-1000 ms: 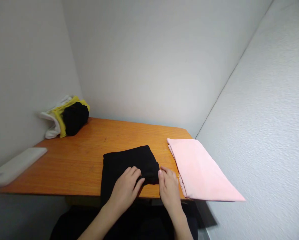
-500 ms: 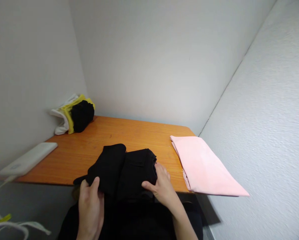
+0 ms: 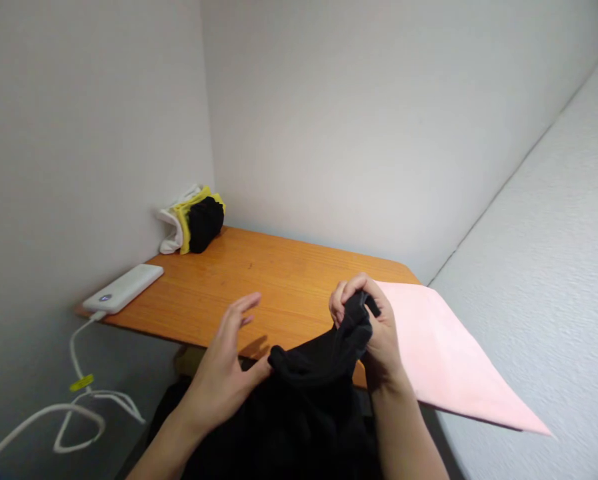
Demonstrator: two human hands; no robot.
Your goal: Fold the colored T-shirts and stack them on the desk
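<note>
The orange wooden bench [image 3: 259, 280] fills the middle of the frame, with a flat pink cloth [image 3: 449, 353] along its right edge. The black fabric garment [image 3: 309, 407], lying flat on the bench a second ago, is now lifted off it at lower centre, bunched in my right grip [image 3: 363, 327], fingers closed around it. My left grip [image 3: 223, 377] stands open, fingers spread, thumb against the garment. At upper left, a white, yellow and black clothes bundle [image 3: 193, 223] sits in the corner, with a white power bank [image 3: 123, 288] nearer me.
</note>
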